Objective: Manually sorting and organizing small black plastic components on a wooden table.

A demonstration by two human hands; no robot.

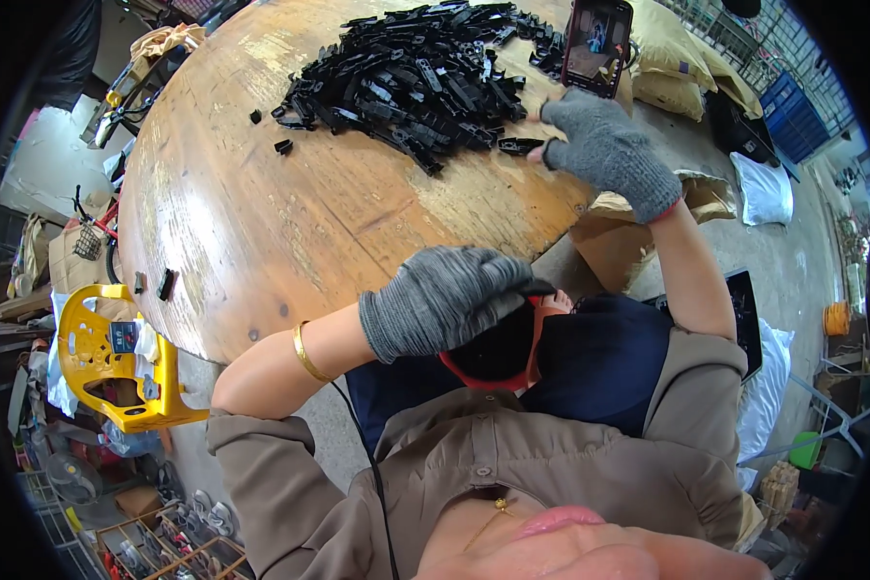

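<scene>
Brown shirt (570, 459) closest to camera, sleeves ending near the elbows, dark blue trousers (594, 362) beyond it. Right hand (611, 147): grey knit glove, bare fingertips, reaching over the worktop (261, 222) at the right side of the pile of black plastic pieces (411, 87). Its fingers are part-open, thumb and forefinger apart; thumb tip is right at the end of one black piece (519, 146) by the pile's near right edge. Can't tell if they touch.

Left hand (440, 300): streaky grey glove, back up, fingers curled over my lap, just off the worktop's near edge. Dark tip (539, 287) pokes out by the fingers; can't tell if it's a gripped piece or how far they're closed. Red-rimmed dark container (535, 356) sits below that hand, partly hidden, can't make out contents.

Two small black bits lie left of the pile, two more near the worktop's left edge. Phone (597, 48) stands beyond my right hand, screen lit. Yellow plastic chair (169, 387) left of the worktop, cardboard box (604, 246) by its right edge.
</scene>
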